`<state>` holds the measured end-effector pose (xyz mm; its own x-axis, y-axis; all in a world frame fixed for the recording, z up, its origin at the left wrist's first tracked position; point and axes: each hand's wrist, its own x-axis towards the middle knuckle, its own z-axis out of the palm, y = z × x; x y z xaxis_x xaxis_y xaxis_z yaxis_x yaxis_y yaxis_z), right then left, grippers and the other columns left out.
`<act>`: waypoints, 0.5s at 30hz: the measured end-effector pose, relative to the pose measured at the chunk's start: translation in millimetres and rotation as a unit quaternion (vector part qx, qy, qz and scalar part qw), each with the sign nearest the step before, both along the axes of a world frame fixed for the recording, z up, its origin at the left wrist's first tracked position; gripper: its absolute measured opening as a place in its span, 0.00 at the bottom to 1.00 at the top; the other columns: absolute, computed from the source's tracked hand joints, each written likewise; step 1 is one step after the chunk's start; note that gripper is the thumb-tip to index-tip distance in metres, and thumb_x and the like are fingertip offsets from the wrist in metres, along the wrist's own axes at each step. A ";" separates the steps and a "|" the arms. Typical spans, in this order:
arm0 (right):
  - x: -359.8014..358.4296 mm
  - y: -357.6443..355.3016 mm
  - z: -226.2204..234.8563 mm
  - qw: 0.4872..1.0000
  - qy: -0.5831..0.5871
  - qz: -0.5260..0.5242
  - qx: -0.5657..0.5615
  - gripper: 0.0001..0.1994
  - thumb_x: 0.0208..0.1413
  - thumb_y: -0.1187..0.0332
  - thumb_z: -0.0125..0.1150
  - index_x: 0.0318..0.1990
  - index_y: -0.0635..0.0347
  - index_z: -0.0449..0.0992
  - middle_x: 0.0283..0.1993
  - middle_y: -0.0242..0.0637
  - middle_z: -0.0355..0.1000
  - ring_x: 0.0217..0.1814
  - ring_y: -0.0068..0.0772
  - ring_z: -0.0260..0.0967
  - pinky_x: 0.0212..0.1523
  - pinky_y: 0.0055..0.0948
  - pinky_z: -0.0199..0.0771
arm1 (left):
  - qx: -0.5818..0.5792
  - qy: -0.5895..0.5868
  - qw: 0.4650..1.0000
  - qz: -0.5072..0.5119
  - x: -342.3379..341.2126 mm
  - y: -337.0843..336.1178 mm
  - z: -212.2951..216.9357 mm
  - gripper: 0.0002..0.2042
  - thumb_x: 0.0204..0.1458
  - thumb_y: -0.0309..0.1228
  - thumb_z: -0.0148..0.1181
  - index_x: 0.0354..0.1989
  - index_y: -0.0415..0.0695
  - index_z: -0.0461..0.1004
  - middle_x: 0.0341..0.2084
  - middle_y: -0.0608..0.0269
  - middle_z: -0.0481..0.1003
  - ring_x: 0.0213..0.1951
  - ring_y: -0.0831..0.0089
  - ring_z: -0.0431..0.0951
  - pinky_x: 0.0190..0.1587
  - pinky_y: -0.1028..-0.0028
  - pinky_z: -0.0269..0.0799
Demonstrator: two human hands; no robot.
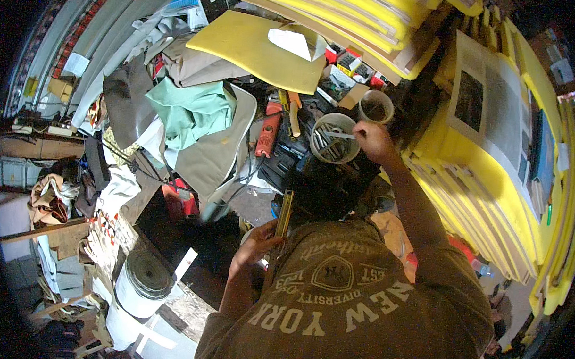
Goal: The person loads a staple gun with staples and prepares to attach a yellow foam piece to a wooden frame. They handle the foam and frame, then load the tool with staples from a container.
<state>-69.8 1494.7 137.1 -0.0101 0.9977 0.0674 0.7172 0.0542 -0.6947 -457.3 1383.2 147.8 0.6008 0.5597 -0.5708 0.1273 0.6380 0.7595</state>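
My right hand (372, 139) reaches out over a white round tub (334, 138) full of metal parts and pinches a thin metal piece at the tub's rim. My left hand (258, 241) is close to my chest and grips a long narrow yellow-and-black tool (285, 211), held upright like a ruler or level. My olive printed shirt fills the lower middle of the view. A smaller white cup (375, 106) stands just beyond the tub.
Stacks of yellow foam sheets (487, 169) rise at the right, with more foam sheets (267, 47) along the top. A red power tool (268, 130), green cloth (191, 108) and grey fabric crowd the bench. A grey roll (143, 282) stands at lower left.
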 end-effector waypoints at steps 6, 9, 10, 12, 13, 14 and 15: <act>7.6 -5.1 -14.6 0.990 0.010 -0.129 0.062 0.11 0.50 0.66 0.54 0.38 0.63 0.73 0.37 0.48 0.72 0.41 0.46 0.70 0.43 0.37 0.68 | 0.009 0.091 0.994 -0.061 11.3 11.5 5.2 0.26 0.47 0.20 0.54 0.58 0.38 0.60 0.42 0.64 0.71 0.41 0.76 0.70 0.46 0.76 0.66; 25.8 -22.9 -40.0 0.972 0.022 -0.233 -0.036 0.13 0.50 0.64 0.55 0.39 0.63 0.74 0.40 0.45 0.73 0.43 0.45 0.70 0.45 0.38 0.68 | 0.015 0.054 0.998 -0.020 10.6 6.9 -3.2 0.26 0.47 0.22 0.55 0.58 0.39 0.60 0.43 0.63 0.70 0.41 0.75 0.70 0.46 0.74 0.66; 29.4 -31.6 -51.6 0.968 0.005 -0.239 -0.075 0.13 0.50 0.64 0.54 0.39 0.63 0.74 0.41 0.46 0.72 0.43 0.45 0.70 0.45 0.39 0.68 | 0.008 0.060 0.998 -0.028 10.1 7.7 -5.1 0.26 0.47 0.23 0.56 0.58 0.39 0.60 0.42 0.64 0.70 0.41 0.75 0.70 0.47 0.75 0.66; 31.9 -45.8 -81.5 0.963 -0.028 -0.214 -0.160 0.13 0.50 0.65 0.54 0.41 0.63 0.73 0.43 0.47 0.71 0.45 0.46 0.69 0.47 0.40 0.67 | -0.006 0.076 0.996 -0.045 10.0 10.4 -7.4 0.26 0.47 0.24 0.57 0.58 0.39 0.60 0.42 0.64 0.70 0.42 0.75 0.70 0.48 0.75 0.65; 31.3 -51.3 -102.1 0.961 -0.044 -0.180 -0.206 0.13 0.50 0.66 0.54 0.42 0.63 0.73 0.44 0.49 0.70 0.46 0.47 0.68 0.47 0.41 0.67 | 0.001 0.069 0.996 -0.050 9.3 10.4 -9.4 0.26 0.47 0.24 0.57 0.58 0.39 0.60 0.43 0.63 0.70 0.42 0.74 0.70 0.48 0.75 0.65; 29.1 -56.2 -118.7 0.955 -0.059 -0.144 -0.251 0.14 0.50 0.66 0.53 0.43 0.64 0.72 0.45 0.50 0.70 0.46 0.48 0.68 0.48 0.41 0.67 | 0.008 0.061 0.997 -0.053 7.8 9.1 -13.2 0.27 0.47 0.25 0.57 0.58 0.39 0.60 0.43 0.63 0.70 0.42 0.74 0.69 0.48 0.75 0.65; 24.1 -61.4 -130.9 0.960 -0.074 -0.133 -0.234 0.15 0.50 0.67 0.53 0.44 0.64 0.71 0.47 0.51 0.69 0.47 0.49 0.67 0.49 0.42 0.67 | 0.015 0.054 0.997 -0.055 6.6 8.1 -15.8 0.27 0.47 0.25 0.57 0.58 0.39 0.60 0.43 0.63 0.70 0.43 0.74 0.69 0.49 0.75 0.65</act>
